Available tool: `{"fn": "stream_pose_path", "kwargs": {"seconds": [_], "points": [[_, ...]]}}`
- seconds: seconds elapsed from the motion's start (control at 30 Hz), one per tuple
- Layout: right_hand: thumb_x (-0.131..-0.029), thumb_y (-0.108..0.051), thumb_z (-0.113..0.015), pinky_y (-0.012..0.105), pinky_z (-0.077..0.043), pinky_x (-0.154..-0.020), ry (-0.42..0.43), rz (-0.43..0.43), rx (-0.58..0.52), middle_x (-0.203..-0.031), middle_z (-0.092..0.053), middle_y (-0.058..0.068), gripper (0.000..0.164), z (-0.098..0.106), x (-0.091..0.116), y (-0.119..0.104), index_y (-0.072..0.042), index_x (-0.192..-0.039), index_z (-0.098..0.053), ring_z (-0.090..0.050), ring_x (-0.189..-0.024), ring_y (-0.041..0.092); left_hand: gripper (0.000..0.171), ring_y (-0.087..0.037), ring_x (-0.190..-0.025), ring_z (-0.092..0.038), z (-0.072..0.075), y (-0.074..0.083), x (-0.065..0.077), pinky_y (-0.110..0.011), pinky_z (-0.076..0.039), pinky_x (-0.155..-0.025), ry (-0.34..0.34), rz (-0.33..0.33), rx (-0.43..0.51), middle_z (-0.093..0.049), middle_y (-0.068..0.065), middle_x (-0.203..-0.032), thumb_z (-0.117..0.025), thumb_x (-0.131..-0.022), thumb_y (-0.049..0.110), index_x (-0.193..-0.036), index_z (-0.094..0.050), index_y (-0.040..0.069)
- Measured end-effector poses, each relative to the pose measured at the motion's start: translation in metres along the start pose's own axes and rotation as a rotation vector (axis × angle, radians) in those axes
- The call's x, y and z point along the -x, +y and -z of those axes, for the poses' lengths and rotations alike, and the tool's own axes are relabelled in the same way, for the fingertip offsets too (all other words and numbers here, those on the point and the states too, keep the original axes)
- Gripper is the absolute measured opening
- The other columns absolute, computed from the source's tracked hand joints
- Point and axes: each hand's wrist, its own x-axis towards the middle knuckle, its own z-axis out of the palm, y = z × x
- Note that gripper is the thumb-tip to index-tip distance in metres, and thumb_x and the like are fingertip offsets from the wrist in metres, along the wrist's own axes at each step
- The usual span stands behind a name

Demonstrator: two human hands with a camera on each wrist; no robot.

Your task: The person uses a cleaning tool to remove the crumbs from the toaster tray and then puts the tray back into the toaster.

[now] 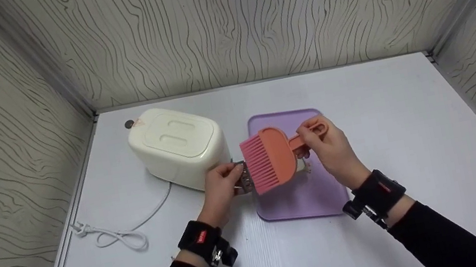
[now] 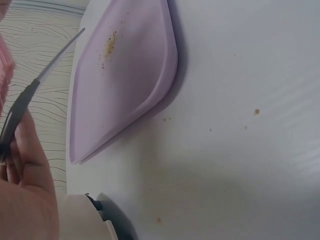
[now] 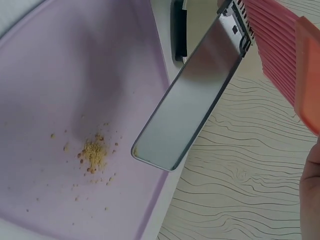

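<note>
My left hand (image 1: 219,186) pinches the dark end of a toaster's metal crumb tray (image 3: 187,102) beside the cream toaster (image 1: 173,140). The crumb tray slants over the purple tray (image 1: 299,203) and appears edge-on in the left wrist view. My right hand (image 1: 335,153) grips the handle of an orange brush with pink bristles (image 1: 278,153). Those bristles overlap the crumb tray's dark end in the head view and hide most of its metal plate. A small heap of yellow-brown crumbs (image 3: 94,152) lies on the purple tray below.
The toaster's white cord (image 1: 126,234) lies looped on the left of the white table, with its plug (image 1: 81,228) near the edge. A few stray crumbs (image 2: 256,111) dot the tabletop. Patterned wall panels (image 1: 219,24) enclose the table at the back and sides.
</note>
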Motion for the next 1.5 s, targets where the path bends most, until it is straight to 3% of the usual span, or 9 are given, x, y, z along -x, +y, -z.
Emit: {"fn": "stream_pose_path", "kwargs": {"seconds": [0.27, 1.0, 1.27, 1.5], "points": [[-0.106, -0.014, -0.056, 0.024, -0.055, -0.06, -0.01, -0.023, 0.01, -0.081, -0.068, 0.014, 0.015, -0.003, -0.001, 0.006, 0.0, -0.107, -0.054, -0.065, -0.067, 0.015, 0.021, -0.014, -0.074, -0.065, -0.001, 0.0, 0.0, -0.027, -0.06, -0.063, 0.0, 0.014, -0.009, -0.065, -0.006, -0.089, -0.063, -0.101, 0.013, -0.11, -0.069, -0.006], [-0.106, -0.013, -0.056, 0.023, -0.053, -0.06, 0.036, -0.026, 0.176, -0.084, -0.067, 0.013, 0.013, 0.011, 0.001, 0.013, 0.0, -0.107, -0.055, -0.063, -0.067, 0.013, 0.022, -0.015, -0.072, -0.063, -0.006, 0.0, 0.001, -0.027, -0.061, -0.061, 0.037, 0.026, 0.008, -0.062, -0.009, -0.093, -0.063, -0.101, 0.008, -0.115, -0.065, -0.009], [-0.106, -0.012, -0.056, 0.025, -0.055, -0.06, 0.058, -0.02, 0.203, -0.082, -0.071, 0.015, 0.012, 0.021, 0.003, 0.014, 0.0, -0.107, -0.055, -0.064, -0.066, 0.014, 0.022, -0.015, -0.072, -0.063, -0.003, 0.0, 0.003, -0.026, -0.06, -0.062, 0.019, 0.005, 0.011, -0.062, -0.008, -0.09, -0.062, -0.101, 0.008, -0.114, -0.065, -0.009], [-0.105, -0.012, -0.057, 0.023, -0.055, -0.061, 0.073, -0.016, 0.279, -0.087, -0.073, 0.015, 0.013, 0.03, 0.005, 0.016, 0.0, -0.11, -0.056, -0.065, -0.067, 0.011, 0.019, -0.015, -0.069, -0.061, -0.001, 0.0, 0.002, -0.024, -0.056, -0.059, 0.036, -0.038, -0.04, -0.06, -0.006, -0.086, -0.062, -0.101, 0.008, -0.108, -0.068, -0.008]]}}
